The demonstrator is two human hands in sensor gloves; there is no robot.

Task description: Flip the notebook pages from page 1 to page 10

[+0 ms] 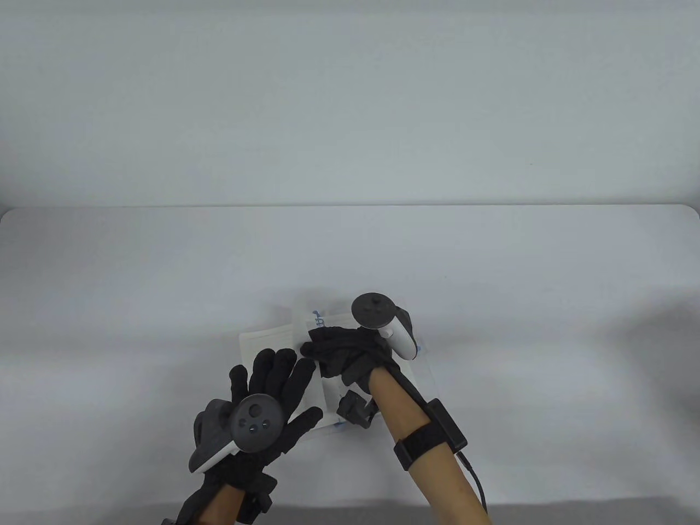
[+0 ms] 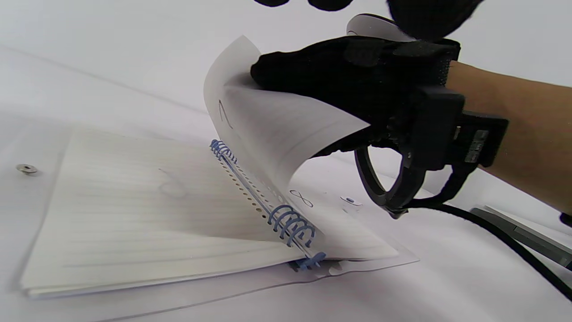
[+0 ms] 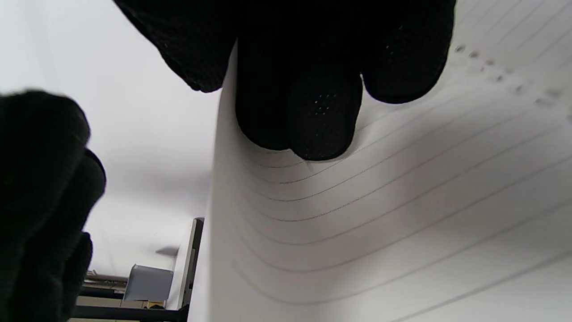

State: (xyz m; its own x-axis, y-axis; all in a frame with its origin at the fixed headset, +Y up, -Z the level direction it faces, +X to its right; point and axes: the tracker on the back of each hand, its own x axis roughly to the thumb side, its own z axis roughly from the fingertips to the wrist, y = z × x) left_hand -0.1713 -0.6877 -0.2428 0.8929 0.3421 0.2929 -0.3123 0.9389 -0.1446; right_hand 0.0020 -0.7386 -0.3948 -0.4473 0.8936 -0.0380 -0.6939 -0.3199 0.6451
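I see a spiral notebook (image 2: 156, 210) lying open near the front edge of a white table (image 1: 492, 262), about midway along that edge. Its blue wire binding (image 2: 286, 219) runs down the middle, with turned pages lying flat on the left side.

My right hand (image 1: 350, 350) is over the notebook and holds one lined page (image 2: 272, 129) up off the right-hand stack. In the right wrist view, gloved fingertips (image 3: 299, 103) press on the lined face of the sheet near its free edge, and the paper curves under them. I cannot tell where the thumb sits, so I cannot confirm a full pinch. In the left wrist view the lifted page arches up and over toward the binding, with what looks like a handwritten 7 on it. The page still lying flat beneath seems to carry an 8.

My left hand (image 1: 268, 404) lies with fingers spread over the left half of the notebook; whether it presses the paper or hovers just above, I cannot tell.

I judge that I am mid-turn, well past halfway through the count, with a few pages left. The next move calls for carrying this sheet over the binding, laying it on the left stack, then separating a single page from the right stack without taking two.
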